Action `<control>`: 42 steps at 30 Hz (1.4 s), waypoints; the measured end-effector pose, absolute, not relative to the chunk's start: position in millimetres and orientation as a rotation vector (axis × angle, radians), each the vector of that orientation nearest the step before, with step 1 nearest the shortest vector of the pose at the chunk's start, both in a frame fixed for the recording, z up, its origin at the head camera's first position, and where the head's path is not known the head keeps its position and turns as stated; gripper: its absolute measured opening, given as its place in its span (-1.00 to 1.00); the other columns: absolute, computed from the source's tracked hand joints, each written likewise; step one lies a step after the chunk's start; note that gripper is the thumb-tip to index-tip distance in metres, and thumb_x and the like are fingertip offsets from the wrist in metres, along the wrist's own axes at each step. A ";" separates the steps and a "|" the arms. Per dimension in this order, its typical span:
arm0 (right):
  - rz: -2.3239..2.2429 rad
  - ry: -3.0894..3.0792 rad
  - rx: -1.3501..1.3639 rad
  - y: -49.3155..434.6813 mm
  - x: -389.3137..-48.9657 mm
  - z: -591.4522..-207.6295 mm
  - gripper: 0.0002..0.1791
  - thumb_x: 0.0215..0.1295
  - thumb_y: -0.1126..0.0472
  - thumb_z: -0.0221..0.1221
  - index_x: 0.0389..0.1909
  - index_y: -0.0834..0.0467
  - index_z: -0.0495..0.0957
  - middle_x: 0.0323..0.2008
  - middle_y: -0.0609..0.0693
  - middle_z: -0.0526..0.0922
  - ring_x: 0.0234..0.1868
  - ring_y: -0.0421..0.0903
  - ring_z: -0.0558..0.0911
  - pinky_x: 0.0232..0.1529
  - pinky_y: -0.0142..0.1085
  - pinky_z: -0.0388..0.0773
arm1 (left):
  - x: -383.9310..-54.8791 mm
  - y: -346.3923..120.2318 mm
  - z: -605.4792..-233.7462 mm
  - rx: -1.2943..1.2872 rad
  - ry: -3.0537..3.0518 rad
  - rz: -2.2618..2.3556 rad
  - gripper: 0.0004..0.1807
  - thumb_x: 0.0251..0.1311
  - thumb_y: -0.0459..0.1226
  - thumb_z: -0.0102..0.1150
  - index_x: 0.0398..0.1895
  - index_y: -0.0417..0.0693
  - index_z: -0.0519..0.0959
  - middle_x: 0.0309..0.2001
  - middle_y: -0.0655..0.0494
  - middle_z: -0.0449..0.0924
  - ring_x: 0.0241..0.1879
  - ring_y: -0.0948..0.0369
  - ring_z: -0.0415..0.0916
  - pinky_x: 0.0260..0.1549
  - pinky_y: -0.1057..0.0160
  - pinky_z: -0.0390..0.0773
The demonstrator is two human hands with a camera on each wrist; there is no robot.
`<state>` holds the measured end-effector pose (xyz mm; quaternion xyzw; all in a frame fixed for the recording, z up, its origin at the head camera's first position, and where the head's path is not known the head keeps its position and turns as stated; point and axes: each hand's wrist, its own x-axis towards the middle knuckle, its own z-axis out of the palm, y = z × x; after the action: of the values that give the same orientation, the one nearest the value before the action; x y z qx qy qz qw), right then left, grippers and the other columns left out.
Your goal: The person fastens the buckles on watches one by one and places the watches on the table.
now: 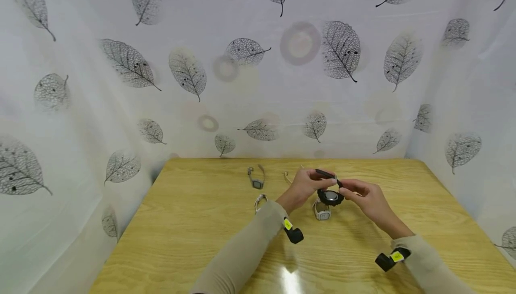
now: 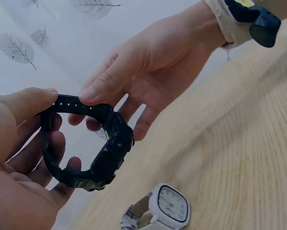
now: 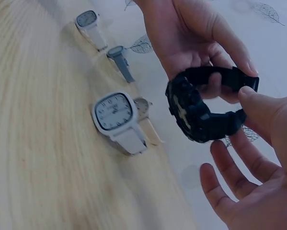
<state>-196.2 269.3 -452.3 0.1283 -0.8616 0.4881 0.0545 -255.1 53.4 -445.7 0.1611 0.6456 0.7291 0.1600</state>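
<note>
A black wristwatch point(image 1: 330, 198) with a chunky case is held above the table between both hands, its strap bent round into a loop. The left hand point(image 1: 303, 189) pinches the strap, its thumb on top near a row of holes in the left wrist view. From the other side the right hand point(image 1: 366, 199) pinches the strap between thumb and fingers, the lower fingers spread in the right wrist view. The watch case point(image 3: 186, 108) hangs at the loop's side in that view. Just below it, a white square-faced watch point(image 2: 171, 205) lies on the table.
On the wooden table point(image 1: 181, 236), a grey watch point(image 1: 257, 183) lies farther back and another white watch point(image 1: 261, 201) is beside the left forearm. A small watch with a pale strap point(image 3: 142, 108) is behind the white one. A leaf-print curtain point(image 1: 242, 88) surrounds the table.
</note>
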 end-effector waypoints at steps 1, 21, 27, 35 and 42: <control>1.490 -2.615 0.408 271.2 -196.9 -450.9 -0.55 0.52 0.03 0.20 0.30 0.15 0.58 0.11 0.16 0.68 -0.02 -0.28 0.66 -0.05 -0.24 0.68 | -254.6 53.4 -444.5 0.481 1.867 2.078 -0.82 0.21 -0.26 0.48 -0.11 0.00 0.80 -0.24 0.13 0.78 -0.05 -0.18 0.66 -0.24 0.22 0.70; 1.143 -2.614 0.748 249.4 -228.8 -390.6 -0.61 0.43 0.16 0.30 0.24 0.09 0.63 0.05 0.04 0.64 -0.18 -0.14 0.62 -0.13 -0.29 0.68 | -257.3 56.9 -438.3 0.806 2.615 1.725 -0.84 0.27 -0.20 0.45 -0.14 -0.02 0.79 -0.22 0.16 0.78 -0.39 0.48 0.61 -0.39 0.50 0.61; 1.129 -2.610 0.817 244.3 -231.8 -391.3 -0.66 0.41 0.22 0.32 0.17 0.13 0.67 0.02 0.03 0.63 -0.21 -0.10 0.60 -0.15 -0.25 0.68 | -256.9 57.4 -438.5 0.920 2.731 1.621 -0.85 0.28 -0.20 0.44 -0.18 -0.05 0.79 -0.24 0.14 0.79 -0.35 0.46 0.62 -0.34 0.56 0.56; 1.118 -2.612 0.790 245.1 -232.2 -393.8 -0.74 0.43 0.21 0.29 0.09 0.10 0.70 -0.02 0.00 0.65 -0.19 -0.11 0.61 -0.15 -0.20 0.68 | -255.3 56.8 -441.1 0.893 2.698 1.597 -0.76 0.28 -0.19 0.43 -0.03 -0.04 0.78 -0.11 0.13 0.78 -0.23 0.43 0.66 -0.28 0.56 0.58; 1.132 -2.587 0.748 248.4 -229.3 -396.1 -0.75 0.49 0.21 0.24 0.11 0.07 0.67 0.01 0.02 0.68 -0.13 -0.08 0.65 -0.17 -0.25 0.70 | -256.1 53.0 -443.8 0.867 2.637 1.634 -0.72 0.24 -0.18 0.47 -0.01 -0.01 0.78 -0.06 0.19 0.77 -0.20 0.47 0.64 -0.27 0.56 0.60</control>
<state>-229.3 248.4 -396.1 0.2545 -0.8803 0.3850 0.1101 -256.1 53.0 -443.8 0.2689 0.8180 0.5069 -0.0400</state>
